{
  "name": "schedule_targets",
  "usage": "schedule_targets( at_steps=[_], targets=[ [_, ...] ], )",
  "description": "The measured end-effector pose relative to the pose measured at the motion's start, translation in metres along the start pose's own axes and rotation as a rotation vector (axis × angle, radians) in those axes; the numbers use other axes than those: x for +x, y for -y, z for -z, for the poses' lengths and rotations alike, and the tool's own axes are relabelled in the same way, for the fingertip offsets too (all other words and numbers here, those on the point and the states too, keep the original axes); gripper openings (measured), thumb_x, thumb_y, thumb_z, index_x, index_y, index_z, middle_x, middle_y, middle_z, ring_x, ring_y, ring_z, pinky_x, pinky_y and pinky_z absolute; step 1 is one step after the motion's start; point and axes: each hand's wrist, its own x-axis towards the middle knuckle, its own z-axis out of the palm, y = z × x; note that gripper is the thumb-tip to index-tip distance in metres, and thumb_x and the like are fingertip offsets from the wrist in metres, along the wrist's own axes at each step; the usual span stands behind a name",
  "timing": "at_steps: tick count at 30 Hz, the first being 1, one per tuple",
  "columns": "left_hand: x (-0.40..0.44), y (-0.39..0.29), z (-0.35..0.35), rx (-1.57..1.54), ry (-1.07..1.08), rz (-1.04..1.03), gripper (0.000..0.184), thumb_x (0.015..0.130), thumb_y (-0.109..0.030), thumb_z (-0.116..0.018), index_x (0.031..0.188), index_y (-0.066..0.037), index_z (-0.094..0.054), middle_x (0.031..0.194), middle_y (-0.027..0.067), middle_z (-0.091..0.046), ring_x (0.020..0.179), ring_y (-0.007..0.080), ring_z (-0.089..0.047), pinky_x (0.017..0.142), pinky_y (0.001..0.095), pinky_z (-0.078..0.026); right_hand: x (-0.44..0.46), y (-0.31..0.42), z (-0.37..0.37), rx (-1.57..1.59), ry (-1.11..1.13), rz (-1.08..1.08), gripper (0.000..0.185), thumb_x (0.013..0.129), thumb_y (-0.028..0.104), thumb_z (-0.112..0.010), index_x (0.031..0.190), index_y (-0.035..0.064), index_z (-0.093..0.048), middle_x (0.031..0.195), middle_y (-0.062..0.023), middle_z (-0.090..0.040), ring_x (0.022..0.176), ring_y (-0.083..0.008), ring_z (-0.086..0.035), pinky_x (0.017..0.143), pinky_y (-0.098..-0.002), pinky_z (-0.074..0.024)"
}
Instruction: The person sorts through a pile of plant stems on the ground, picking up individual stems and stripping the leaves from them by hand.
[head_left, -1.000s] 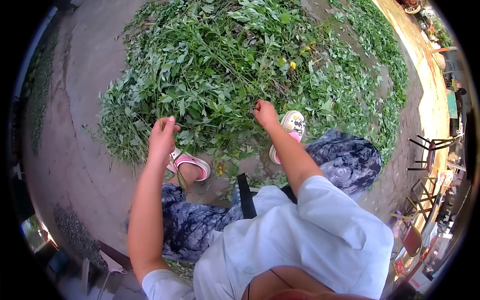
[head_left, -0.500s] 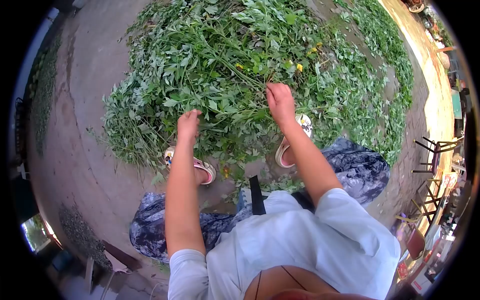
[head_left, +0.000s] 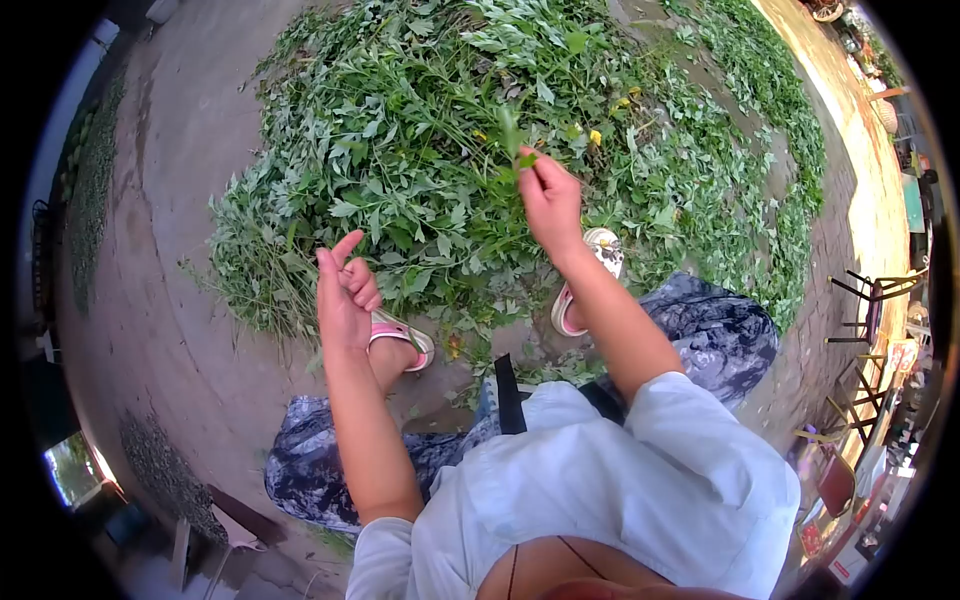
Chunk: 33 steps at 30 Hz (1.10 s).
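Note:
A broad pile of cut leafy green stems (head_left: 400, 140) lies on the ground in front of me. My right hand (head_left: 552, 205) is closed in a pinch above the pile's near part, holding a small green leafy sprig (head_left: 510, 135) that is blurred at its tip. Over the pile's near left edge, my left hand (head_left: 347, 290) has thumb and forefinger apart, the other fingers curled, and nothing visible in it. Loose stems (head_left: 275, 295) stick out of the pile close to that hand.
My feet, in light clogs (head_left: 604, 252), stand against the near edge of the pile. More greenery (head_left: 770, 110) spreads along the right. Folding chairs (head_left: 872, 295) stand at the far right, and dark gravel (head_left: 160, 470) lies at the lower left.
My left hand has moved left and slightly nearer to me, and its fingers have spread. My right hand has shifted up and left, now with a sprig raised from the pile.

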Motion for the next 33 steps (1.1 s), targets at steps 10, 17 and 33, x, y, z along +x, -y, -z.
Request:
schedule_targets(
  at_steps=[10,17,33],
  targets=[
    [-0.019,0.016,0.04,0.394,-0.402,-0.072,0.034,0.086,-0.035,-0.051,0.064,-0.01,-0.046,0.064,-0.0023,-0.044,0.06,0.0081,-0.041,0.052,0.0224,-0.031,-0.032,-0.075,-0.038,-0.29,0.199,-0.233,0.021,0.082,0.02,-0.05,0.087,0.0032,-0.06,0.085,-0.0164,-0.059,0.083,-0.0305,-0.056,0.073,-0.0367,-0.0446],
    [-0.037,-0.027,0.021,0.232,-0.239,-0.128,0.025,0.086,-0.025,-0.052,0.068,-0.009,-0.046,0.064,-0.0005,-0.041,0.059,0.0088,-0.038,0.053,0.0224,-0.03,-0.033,-0.148,-0.042,-0.631,0.592,-0.188,0.044,0.07,0.028,-0.057,0.11,0.0091,-0.055,0.092,-0.0131,-0.061,0.091,-0.0301,-0.054,0.083,-0.0355,-0.0428],
    [-0.092,-0.103,-0.028,0.534,-0.055,-0.212,0.016,0.079,-0.013,-0.058,0.082,-0.006,-0.044,0.075,0.002,-0.043,0.063,0.0083,-0.038,0.053,0.02,-0.029,-0.027,-0.105,-0.082,-0.079,0.225,-0.244,0.025,0.084,0.023,-0.049,0.095,0.0028,-0.057,0.08,-0.0175,-0.06,0.077,-0.0338,-0.057,0.068,-0.0376,-0.0447]
  ],
)
